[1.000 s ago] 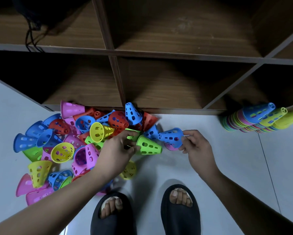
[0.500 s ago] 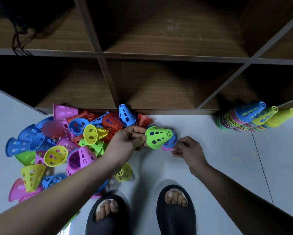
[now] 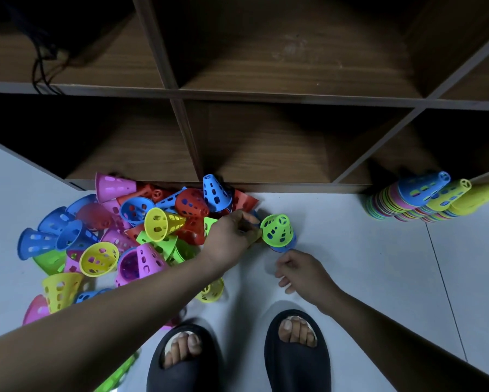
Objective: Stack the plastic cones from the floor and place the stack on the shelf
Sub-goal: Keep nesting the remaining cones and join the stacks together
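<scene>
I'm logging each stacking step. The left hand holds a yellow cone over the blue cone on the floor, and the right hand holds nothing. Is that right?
Not quite. The head view shows the left hand holding a green cone, not a yellow one, over the blue cone on the floor; the right hand holds nothing.

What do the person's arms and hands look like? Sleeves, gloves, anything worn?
The left forearm and right forearm are bare to the frame edge, no sleeves in view. The left hand and right hand wear no gloves; no rings, watch or bands show.
</scene>
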